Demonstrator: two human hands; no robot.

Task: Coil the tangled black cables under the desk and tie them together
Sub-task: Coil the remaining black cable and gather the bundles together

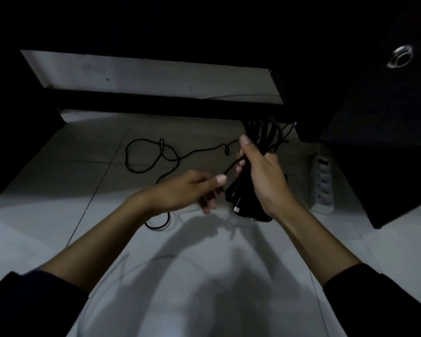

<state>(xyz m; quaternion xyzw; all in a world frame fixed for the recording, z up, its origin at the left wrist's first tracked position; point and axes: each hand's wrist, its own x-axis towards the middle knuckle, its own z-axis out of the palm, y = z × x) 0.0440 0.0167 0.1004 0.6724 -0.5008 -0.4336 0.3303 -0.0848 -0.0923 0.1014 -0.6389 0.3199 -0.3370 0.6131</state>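
At lower left of the frame, a dark sleeve point(22, 302) covers the left forearm, which reaches up toward the centre. Upper left shows a pale wall panel point(136, 74) beneath the dark underside of the table point(204, 20), with a dark crossbar point(156, 109) running below it. Left of centre, a loose black cable point(156, 154) lies in open loops on the white tiled floor point(71, 178); one strand runs right toward the hands, and another loop shows on the floor just below the left wrist. At centre, the left hand point(190, 190) is held palm-down above the floor, thumb and curled fingers pinching a length of this cable, which runs up and right to the other hand. Right of centre, the right hand point(263, 173) grips a coiled bundle of black cables point(243, 198), fingers wrapped round its middle and thumb raised along its upper part. The bundle's upper loops rise in front of the crossbar, and its lower end, bearing a small connector point(237, 206), hangs beside the right wrist. Farther right, a white power strip point(323, 183) lies on the floor next to a dark cabinet point(387, 154). At upper right, a round metal fitting point(401, 56) sits in the dark surface.
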